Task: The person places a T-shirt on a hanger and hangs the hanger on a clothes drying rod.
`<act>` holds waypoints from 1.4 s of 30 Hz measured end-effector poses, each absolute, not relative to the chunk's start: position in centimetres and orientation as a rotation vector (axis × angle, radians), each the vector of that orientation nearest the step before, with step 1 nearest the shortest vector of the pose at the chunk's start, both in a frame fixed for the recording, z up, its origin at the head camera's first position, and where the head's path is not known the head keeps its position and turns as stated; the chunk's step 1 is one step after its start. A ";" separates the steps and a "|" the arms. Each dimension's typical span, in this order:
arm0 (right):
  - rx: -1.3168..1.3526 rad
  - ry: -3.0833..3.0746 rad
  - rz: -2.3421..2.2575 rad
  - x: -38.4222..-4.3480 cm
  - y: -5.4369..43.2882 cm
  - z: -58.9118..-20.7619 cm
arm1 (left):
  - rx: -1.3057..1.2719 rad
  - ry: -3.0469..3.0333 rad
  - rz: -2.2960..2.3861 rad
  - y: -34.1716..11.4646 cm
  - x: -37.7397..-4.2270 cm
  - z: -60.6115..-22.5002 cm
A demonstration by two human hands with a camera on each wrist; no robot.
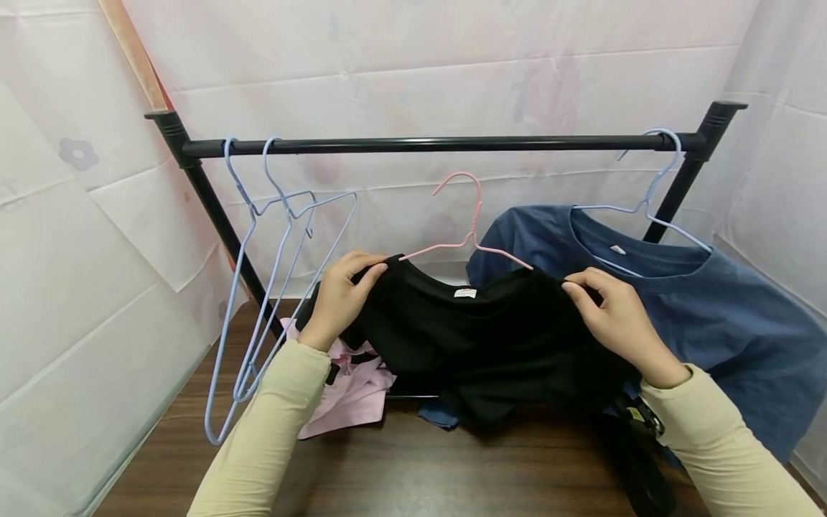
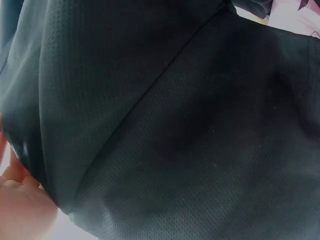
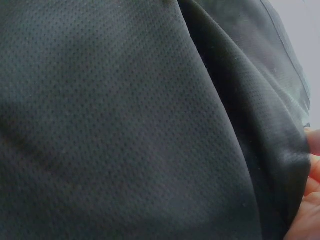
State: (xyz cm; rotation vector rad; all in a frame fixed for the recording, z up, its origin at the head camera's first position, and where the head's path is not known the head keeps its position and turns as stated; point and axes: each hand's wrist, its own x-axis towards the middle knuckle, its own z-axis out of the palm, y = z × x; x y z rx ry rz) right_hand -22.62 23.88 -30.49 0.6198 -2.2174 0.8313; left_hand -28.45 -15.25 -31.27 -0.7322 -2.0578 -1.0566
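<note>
A black T-shirt (image 1: 478,337) with a white neck label is spread between both hands in the head view. Its neckline has a pink hanger (image 1: 474,233) inside, with the hook standing up below the rail. My left hand (image 1: 342,287) pinches the shirt's left shoulder between thumb and fingers. At the other shoulder, my right hand (image 1: 610,309) pinches the cloth in the same way. Dark perforated shirt fabric (image 2: 165,125) fills most of the left wrist view, with part of the hand at its lower left. Similar cloth (image 3: 125,125) covers the right wrist view, fingers showing at the right edge.
A black rail (image 1: 413,145) runs across the rack. Blue hangers (image 1: 258,215) hang on its left end. On the right, a blue T-shirt (image 1: 698,309) hangs from a blue hanger (image 1: 649,201). Pink cloth (image 1: 355,402) lies on the brown wooden table (image 1: 400,474) behind the left forearm.
</note>
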 end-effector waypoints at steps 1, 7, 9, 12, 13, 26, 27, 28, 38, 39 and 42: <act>0.619 -2.218 0.829 -22.6 23.9 -30.5 | -0.732 -2.054 -1.048 -15.2 -28.5 -31.3; 0.622 -2.228 0.818 -22.8 24.0 -30.5 | -0.729 -1.997 -0.977 -14.9 -28.7 -31.4; 0.626 -2.228 0.819 -22.9 24.1 -30.4 | -0.731 -1.979 -0.970 -14.8 -28.7 -31.4; 0.633 -2.223 0.816 -22.9 24.2 -30.4 | -0.724 -1.970 -0.972 -14.8 -28.7 -31.5; 0.633 -2.223 0.812 -22.9 24.2 -30.3 | -0.718 -1.970 -0.974 -14.8 -28.7 -31.5; 0.621 -2.254 0.759 -22.6 25.1 -30.3 | -0.684 -1.942 -0.992 -15.1 -28.7 -31.5; 0.619 -2.257 0.754 -22.5 25.1 -30.3 | -0.679 -1.944 -0.994 -15.1 -28.7 -31.5; 0.617 -2.260 0.752 -22.5 25.2 -30.3 | -0.674 -1.947 -0.997 -15.1 -28.6 -31.5; 0.619 -2.193 0.783 -22.2 25.3 -30.5 | -0.663 -1.969 -1.051 -15.1 -28.5 -31.5; 0.619 -2.178 0.785 -22.1 25.4 -30.5 | -0.662 -1.974 -1.052 -15.1 -28.5 -31.6; 0.620 -2.134 0.777 -21.8 25.4 -30.5 | -0.664 -1.984 -1.042 -15.1 -28.4 -31.6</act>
